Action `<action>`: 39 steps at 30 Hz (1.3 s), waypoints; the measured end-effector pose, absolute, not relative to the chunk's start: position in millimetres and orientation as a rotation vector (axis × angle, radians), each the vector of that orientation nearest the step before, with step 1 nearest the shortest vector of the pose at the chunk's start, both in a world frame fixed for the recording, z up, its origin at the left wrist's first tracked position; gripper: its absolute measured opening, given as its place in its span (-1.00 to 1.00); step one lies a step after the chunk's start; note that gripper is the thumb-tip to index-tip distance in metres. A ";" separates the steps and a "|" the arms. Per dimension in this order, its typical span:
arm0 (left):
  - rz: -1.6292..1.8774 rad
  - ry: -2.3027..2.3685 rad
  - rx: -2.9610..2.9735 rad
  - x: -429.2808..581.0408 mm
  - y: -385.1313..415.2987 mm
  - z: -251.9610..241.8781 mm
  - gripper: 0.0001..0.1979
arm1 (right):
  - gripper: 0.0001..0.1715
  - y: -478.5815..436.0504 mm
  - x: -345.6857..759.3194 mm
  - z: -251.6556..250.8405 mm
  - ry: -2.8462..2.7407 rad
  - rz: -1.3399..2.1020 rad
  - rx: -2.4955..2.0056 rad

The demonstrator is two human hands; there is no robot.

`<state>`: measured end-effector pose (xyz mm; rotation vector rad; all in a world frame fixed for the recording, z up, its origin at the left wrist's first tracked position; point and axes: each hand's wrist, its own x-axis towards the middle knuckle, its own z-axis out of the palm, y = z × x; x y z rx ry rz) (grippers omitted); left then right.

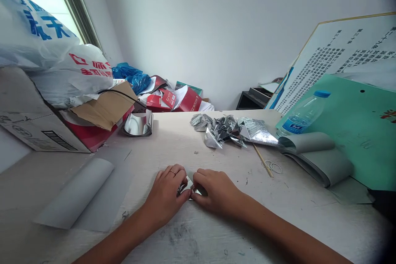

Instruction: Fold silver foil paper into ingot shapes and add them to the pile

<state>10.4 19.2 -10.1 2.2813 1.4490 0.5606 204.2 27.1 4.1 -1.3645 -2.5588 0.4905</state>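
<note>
Folded foil piece (189, 187) between left hand (165, 194) and right hand (216, 189), on table (247, 218). Crumpled foil heap (224, 131) behind, mid-table. Wooden skewer (262, 160) and rubber bands (274, 167) right of hands. Rolled sheet (318, 159) further right, before plastic bottle (301, 115) against board (361, 144). Curled sheet (76, 194) left of hands; cardboard box (37, 121) behind it.

Left hand (165, 194) and right hand (215, 192) close together at centre — curled fingers (171, 172) angled inward, forearms (123, 231) low from the near side

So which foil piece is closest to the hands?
The small folded foil piece, held between the left hand and right hand; the others lie in a heap farther up the table.
</note>
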 end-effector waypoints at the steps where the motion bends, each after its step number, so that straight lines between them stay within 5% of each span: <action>1: 0.563 1.445 2.287 10.3 18.9 -10.1 -0.88 | -0.77 28.0 204.2 3.8 -2.564 0.484 -1.360; 20: 0.554 1.451 2.322 11.2 18.4 -9.4 -0.87 | -0.55 42.4 208.0 9.8 -2.805 0.471 -1.198; 39: 0.528 1.424 2.310 9.7 16.9 -3.3 -0.91 | -0.72 45.6 224.8 13.3 -2.757 0.682 -1.047</action>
